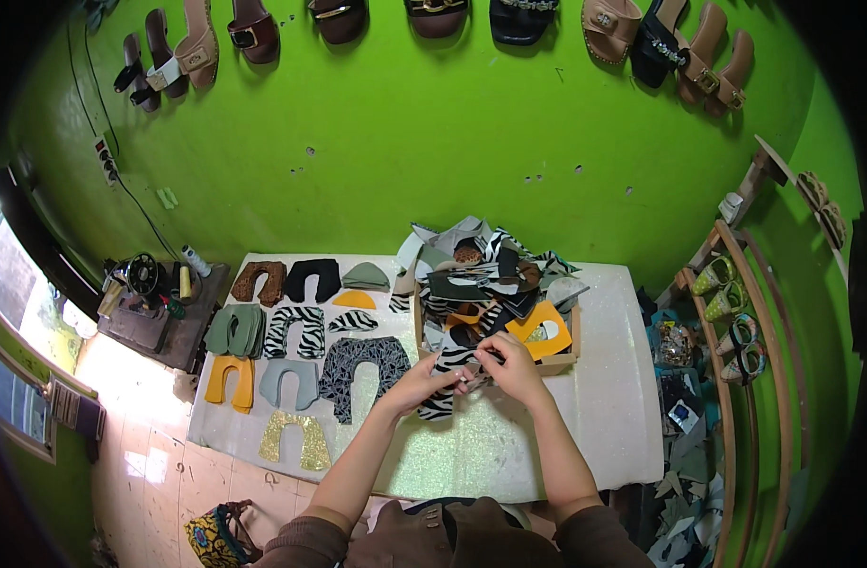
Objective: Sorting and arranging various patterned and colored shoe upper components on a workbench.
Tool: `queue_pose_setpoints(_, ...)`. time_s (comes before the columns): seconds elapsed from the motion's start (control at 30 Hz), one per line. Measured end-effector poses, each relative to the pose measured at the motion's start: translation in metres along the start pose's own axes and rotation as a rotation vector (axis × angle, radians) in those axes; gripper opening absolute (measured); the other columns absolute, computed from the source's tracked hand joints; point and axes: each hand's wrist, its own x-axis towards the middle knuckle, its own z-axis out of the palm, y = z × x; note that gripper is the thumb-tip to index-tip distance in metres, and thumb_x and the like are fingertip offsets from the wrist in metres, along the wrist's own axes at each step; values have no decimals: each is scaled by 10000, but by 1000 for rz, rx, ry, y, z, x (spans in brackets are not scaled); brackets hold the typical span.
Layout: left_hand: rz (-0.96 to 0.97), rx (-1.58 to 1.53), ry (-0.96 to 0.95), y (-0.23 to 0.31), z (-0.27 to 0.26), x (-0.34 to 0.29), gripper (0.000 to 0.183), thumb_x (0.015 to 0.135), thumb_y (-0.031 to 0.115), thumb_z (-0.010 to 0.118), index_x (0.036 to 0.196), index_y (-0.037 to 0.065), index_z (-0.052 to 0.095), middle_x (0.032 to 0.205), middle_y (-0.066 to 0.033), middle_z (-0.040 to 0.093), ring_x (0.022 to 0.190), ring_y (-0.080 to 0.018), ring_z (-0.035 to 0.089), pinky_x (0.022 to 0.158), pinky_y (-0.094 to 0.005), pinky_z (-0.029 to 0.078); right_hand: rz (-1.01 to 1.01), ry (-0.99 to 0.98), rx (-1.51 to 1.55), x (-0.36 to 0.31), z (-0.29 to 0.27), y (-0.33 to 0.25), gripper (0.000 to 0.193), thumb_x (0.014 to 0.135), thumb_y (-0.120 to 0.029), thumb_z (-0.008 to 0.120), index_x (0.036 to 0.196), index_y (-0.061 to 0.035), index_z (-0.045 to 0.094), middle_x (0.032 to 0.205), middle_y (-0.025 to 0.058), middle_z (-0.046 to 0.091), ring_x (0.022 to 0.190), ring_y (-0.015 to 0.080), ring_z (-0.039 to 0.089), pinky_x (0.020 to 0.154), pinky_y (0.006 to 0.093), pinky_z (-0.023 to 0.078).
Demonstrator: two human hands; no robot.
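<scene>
Over the near side of the table, my left hand (430,381) is closed round a black-and-white zebra-striped cut piece (436,405) that hangs below my fingers. My right hand (511,367) pinches the upper end of the same piece. Just beyond my hands stands a shallow wooden box (558,365) heaped with scraps; a yellow piece with a hole (559,343) lies over its front right side. Left of my hands are sorted U-shaped pieces: a grey patterned stack (365,348), a zebra-striped stack (294,315), a pale grey-blue one (291,367) and a gold glittery one (294,422).
Green (234,327), yellow (228,365), brown (259,269) and black pieces (312,268) fill the table's left side. A sewing machine (144,276) stands beyond the left edge. Right of the table are a wooden rack (774,407) and piled scraps (684,464). Sandals (339,21) line the green wall.
</scene>
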Motion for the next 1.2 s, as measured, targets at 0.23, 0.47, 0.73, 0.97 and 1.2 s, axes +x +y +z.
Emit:
queue_pose_setpoints(0.23,-41,69,10,7,-11,-6,167,894,177,510,873,18,557,771,-14,564,654,-90,510,632,-245,452,-271,78,-154,1,7,-9,257,756,-198,644,963,-58,583,962,109,559,951,276,493,826,336,388)
queue_pose_setpoints(0.47,-128,28,114,4,-22,-23,193,888,202,522,825,20,543,702,-12,538,594,-86,505,589,-254,461,297,-236,311,-5,20,-11,171,789,-155,653,851,-5,599,733,21,625,648,56,547,577,214,427)
queue_pose_setpoints(0.73,-56,-202,301,-5,-76,-56,211,894,208,511,804,21,550,734,-39,565,602,-107,524,589,-268,471,412,-255,840,-2,77,-11,223,852,-128,579,1034,-9,528,850,10,609,760,54,553,656,195,439)
queue_pose_setpoints(0.97,-164,-278,391,6,-114,-97,186,896,196,504,917,20,560,810,-59,607,729,-149,589,666,-273,500,502,-124,945,10,146,-34,176,886,-133,511,1013,-17,550,879,32,621,773,83,574,687,216,457)
queue_pose_setpoints(1.2,-116,-251,352,-19,-164,-135,228,922,105,416,1113,-9,467,997,-117,613,863,-179,610,749,-295,514,595,-71,902,17,198,-45,166,877,-113,514,1004,-14,554,864,55,641,750,103,593,665,222,471)
